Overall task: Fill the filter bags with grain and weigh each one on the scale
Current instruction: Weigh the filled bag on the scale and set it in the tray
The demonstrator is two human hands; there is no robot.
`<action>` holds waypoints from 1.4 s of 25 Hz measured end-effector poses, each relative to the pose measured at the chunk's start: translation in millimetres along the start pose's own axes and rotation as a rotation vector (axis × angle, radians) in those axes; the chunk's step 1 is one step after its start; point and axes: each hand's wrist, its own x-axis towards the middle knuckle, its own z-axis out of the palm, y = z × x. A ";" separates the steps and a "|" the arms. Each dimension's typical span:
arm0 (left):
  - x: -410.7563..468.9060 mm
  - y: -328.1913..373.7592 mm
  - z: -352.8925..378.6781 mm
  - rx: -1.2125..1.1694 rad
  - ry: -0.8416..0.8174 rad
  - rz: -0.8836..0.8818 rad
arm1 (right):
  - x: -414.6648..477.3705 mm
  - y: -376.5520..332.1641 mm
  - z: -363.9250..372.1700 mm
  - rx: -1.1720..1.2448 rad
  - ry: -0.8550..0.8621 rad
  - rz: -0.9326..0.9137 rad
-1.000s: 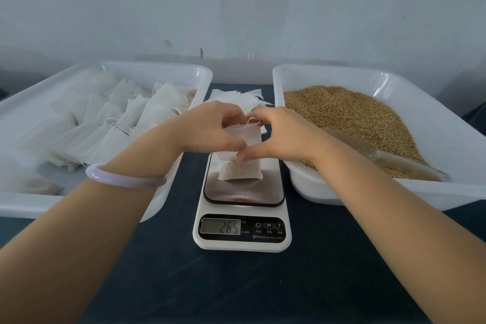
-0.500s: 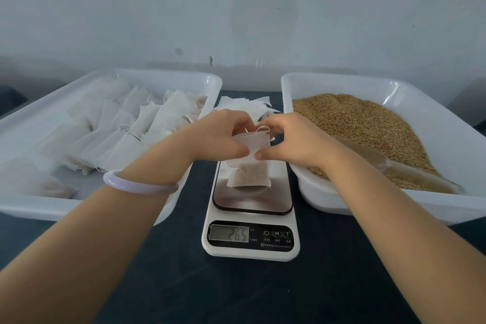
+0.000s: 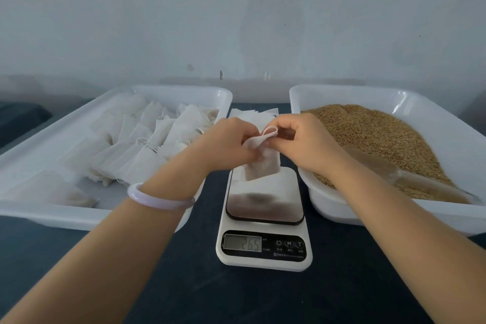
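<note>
Thin white mesh, light and limp, the filter bag [image 3: 261, 168] hangs over the scale [image 3: 264, 209], grain slumped in its bottom. Our left hand [image 3: 226, 144] and right hand [image 3: 302, 139] both pinch its neck; we judge the drawstring loop [image 3: 271, 129] the surest hold.

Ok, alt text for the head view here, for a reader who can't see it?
The left hand and right hand pinch the gathered top of a grain-filled filter bag over the scale. The left tray holds more bags; the right tray holds grain and a scoop.
</note>
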 end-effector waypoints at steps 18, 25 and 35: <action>-35.9 -102.0 -61.6 -0.188 -0.157 -0.704 | 58.9 -91.1 123.3 -0.722 -0.613 -0.106; -32.8 -108.1 -47.4 -0.282 -0.199 -0.875 | 64.6 -92.2 137.7 -0.941 -0.767 -0.049; -37.4 -112.0 -49.3 0.220 -0.027 -0.838 | 53.7 -83.8 127.4 -0.556 -0.559 -0.070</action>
